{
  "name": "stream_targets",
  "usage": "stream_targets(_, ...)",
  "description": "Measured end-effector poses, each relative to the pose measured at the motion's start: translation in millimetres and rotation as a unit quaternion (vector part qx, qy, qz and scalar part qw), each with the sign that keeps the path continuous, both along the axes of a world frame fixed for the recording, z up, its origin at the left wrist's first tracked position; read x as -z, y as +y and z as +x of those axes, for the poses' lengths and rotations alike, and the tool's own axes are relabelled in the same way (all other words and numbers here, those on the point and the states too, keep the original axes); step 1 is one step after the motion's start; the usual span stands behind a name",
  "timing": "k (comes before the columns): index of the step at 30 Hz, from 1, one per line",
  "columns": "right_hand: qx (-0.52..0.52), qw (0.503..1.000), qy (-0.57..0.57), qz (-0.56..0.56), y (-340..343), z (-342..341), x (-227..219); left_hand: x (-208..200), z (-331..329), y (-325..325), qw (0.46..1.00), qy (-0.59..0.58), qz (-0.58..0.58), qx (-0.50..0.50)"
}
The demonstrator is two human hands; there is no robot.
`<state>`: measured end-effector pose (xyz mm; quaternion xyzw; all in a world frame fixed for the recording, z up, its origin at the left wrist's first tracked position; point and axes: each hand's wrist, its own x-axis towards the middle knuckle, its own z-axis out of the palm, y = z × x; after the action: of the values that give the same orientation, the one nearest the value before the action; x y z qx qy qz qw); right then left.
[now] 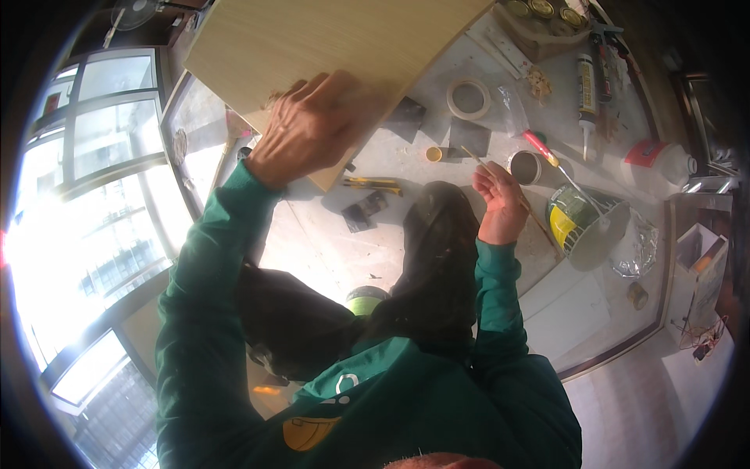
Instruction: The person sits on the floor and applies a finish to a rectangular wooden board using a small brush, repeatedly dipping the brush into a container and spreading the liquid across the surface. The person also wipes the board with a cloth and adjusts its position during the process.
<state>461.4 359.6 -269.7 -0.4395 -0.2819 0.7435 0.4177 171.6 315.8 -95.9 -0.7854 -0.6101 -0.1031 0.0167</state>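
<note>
A pale wood-grain panel stands tilted at the far side. My left hand lies on its face near the lower edge, fingers spread and slightly bent; the thumb side is blurred. To the right, my right hand is raised with its fingers closed on a thin brush, whose long handle slants down to the right. Near the brush tip are a small round yellow-rimmed cap and dark square sheets. An open round tin stands just beyond my right hand.
A roll of tape, yellow cutters and a dark packet lie about. On the right are a red-handled tool, a paint bucket, a white jug and a sealant tube. Windows line the left.
</note>
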Motion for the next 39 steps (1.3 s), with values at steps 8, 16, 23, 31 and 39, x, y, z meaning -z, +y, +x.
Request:
stream_targets(8,0.008,0.998,-0.003,0.057,16.2,-31.8,-43.4,-55.8,46.8,-102.6,0.922,-0.311,-0.099,-0.208)
stream_targets(16,0.006,0.995,-0.036,0.093,16.3,-41.8,26.2,-41.5,104.8,-174.0,0.781,-0.452,-0.146,-0.406)
stream_targets(23,-0.241,0.931,-0.237,0.139,26.5,-37.9,124.6,8.4,87.9,-221.4,0.685,-0.534,-0.221,-0.444)
stream_targets(31,-0.339,0.794,-0.359,0.354,28.6,-54.4,170.8,74.1,111.0,-227.6,0.786,-0.472,-0.18,-0.356)
stream_targets(39,-0.31,0.825,-0.365,0.299,19.3,-49.3,162.8,79.7,103.6,-215.7,0.606,-0.577,-0.234,-0.495)
